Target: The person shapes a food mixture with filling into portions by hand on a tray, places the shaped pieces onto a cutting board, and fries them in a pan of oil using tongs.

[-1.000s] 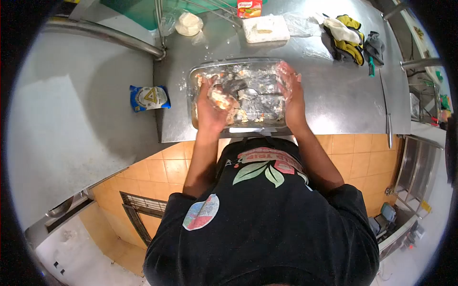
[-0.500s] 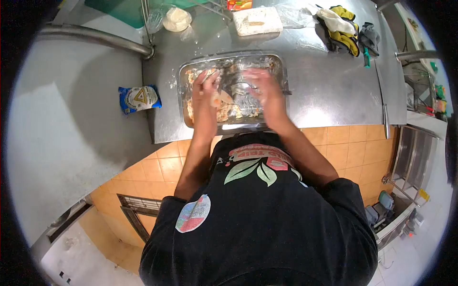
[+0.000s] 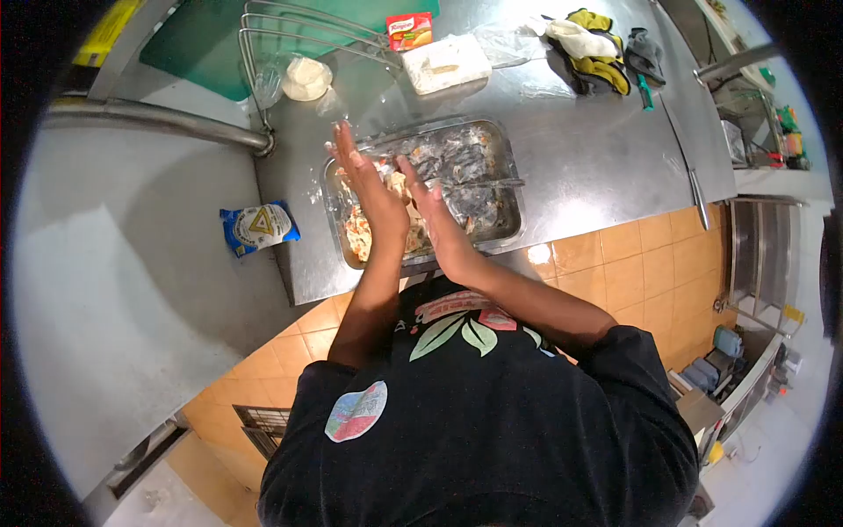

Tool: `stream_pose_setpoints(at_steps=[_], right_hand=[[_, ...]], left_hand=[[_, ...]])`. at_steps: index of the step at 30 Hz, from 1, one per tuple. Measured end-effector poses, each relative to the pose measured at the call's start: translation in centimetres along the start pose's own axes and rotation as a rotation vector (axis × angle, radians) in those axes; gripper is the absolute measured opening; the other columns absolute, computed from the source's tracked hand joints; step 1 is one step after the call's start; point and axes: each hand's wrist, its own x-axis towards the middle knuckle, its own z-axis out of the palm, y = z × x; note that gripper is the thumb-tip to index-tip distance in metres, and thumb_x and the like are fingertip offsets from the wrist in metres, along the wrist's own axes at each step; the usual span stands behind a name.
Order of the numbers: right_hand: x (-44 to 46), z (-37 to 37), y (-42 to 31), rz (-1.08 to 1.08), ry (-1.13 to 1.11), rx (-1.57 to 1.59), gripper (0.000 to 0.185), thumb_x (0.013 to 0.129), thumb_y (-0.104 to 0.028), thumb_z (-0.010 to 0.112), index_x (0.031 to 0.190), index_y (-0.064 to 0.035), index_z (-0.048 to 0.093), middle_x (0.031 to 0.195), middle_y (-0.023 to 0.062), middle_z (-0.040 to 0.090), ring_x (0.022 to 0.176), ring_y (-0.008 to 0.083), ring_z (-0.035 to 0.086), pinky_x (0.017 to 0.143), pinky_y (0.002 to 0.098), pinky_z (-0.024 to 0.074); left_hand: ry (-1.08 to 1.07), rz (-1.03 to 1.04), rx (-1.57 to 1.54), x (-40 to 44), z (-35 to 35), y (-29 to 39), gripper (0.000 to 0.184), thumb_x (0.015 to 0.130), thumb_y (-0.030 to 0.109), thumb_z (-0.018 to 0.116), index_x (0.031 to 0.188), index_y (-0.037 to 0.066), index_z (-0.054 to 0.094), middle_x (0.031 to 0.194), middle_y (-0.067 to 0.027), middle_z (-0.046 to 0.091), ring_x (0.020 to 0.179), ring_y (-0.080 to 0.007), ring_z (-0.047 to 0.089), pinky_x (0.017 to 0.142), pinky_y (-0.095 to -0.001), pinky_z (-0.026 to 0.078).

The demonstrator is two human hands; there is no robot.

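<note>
Overhead light is glaring in 1 white patch on the steel counter (image 3: 606,149); fisheye distortion is bending the darkening edges.

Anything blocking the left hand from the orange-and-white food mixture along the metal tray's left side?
Nothing visible blocks the left hand from the orange-and-white food mixture. The thin metal handle lies across the rectangular tray's right side.

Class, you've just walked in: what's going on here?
A person is working bare-handed over a metal tray. The left hand and right hand are close together above it, fingers outstretched; whether anything is between the palms isn't clear. A clumpy orange-and-white mixture lies mostly at the tray's left.
</note>
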Motion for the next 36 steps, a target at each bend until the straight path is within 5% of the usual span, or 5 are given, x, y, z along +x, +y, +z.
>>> stream_pose_setpoints(at_steps=[13, 23, 27, 32, 36], right_hand=[[-7.3, -0.7, -5.0, -0.204, 0.247, 0.154, 0.070, 0.096, -0.049, 0.014, 0.141, 0.0041, 0.010, 0.148, 0.0164, 0.014, 0.138, 0.0227, 0.011, 0.111, 0.0315, 0.0058], [-26.6, -14.1, -8.5, -0.196, 0.976, -0.052, 0.077, 0.093, -0.055, 0.015, 0.140, 0.0025, -0.007, 0.148, 0.0210, -0.008, 0.138, 0.0301, -0.010, 0.110, 0.0394, -0.0033], [-41.2, -18.7, -8.2, -0.023, 1.297, -0.184, 0.077, 0.091, -0.056, 0.021, 0.143, -0.0053, -0.006, 0.150, 0.0171, -0.007, 0.139, 0.0312, -0.006, 0.106, 0.0556, 0.0020], [-57.0, -21.7, -5.2, 0.027, 1.691, -0.570, 0.057, 0.091, -0.031, 0.052, 0.136, -0.0038, 0.031, 0.140, 0.0212, 0.028, 0.132, 0.0303, 0.026, 0.105, 0.0414, 0.0240], [-65.0, -23.0, -5.4, -0.259, 1.629, 0.267, 0.052, 0.090, -0.027, 0.054, 0.134, -0.0078, 0.035, 0.130, 0.0101, 0.043, 0.121, 0.0197, 0.041, 0.099, 0.0355, 0.0341]], left_hand=[[-0.228, 0.417, 0.099, -4.7, 4.2, 7.1, 0.064, 0.095, 0.048, 0.023, 0.138, 0.002, 0.030, 0.147, -0.0165, 0.020, 0.138, -0.0358, 0.004, 0.108, -0.0473, 0.002], [-0.832, -0.286, -0.473, -26.3, 19.7, 9.5, 0.034, 0.094, 0.033, 0.044, 0.107, 0.004, 0.054, 0.103, -0.0050, 0.057, 0.086, -0.0102, 0.054, 0.072, -0.0240, 0.044], [-1.068, -1.080, -0.560, -36.2, 27.2, 9.1, 0.022, 0.093, 0.030, 0.046, 0.101, 0.010, 0.051, 0.092, -0.0034, 0.057, 0.081, -0.0162, 0.058, 0.070, -0.0280, 0.048], [-1.469, -1.186, -0.352, -46.5, 34.1, 3.8, 0.027, 0.093, 0.032, 0.046, 0.107, 0.010, 0.051, 0.096, -0.0032, 0.057, 0.089, -0.0169, 0.057, 0.077, -0.0319, 0.047], [-1.804, -0.723, -0.227, -56.0, 36.5, 12.2, 0.052, 0.095, 0.042, 0.038, 0.132, 0.006, 0.037, 0.126, -0.0090, 0.047, 0.118, -0.0203, 0.044, 0.100, -0.0341, 0.032]])
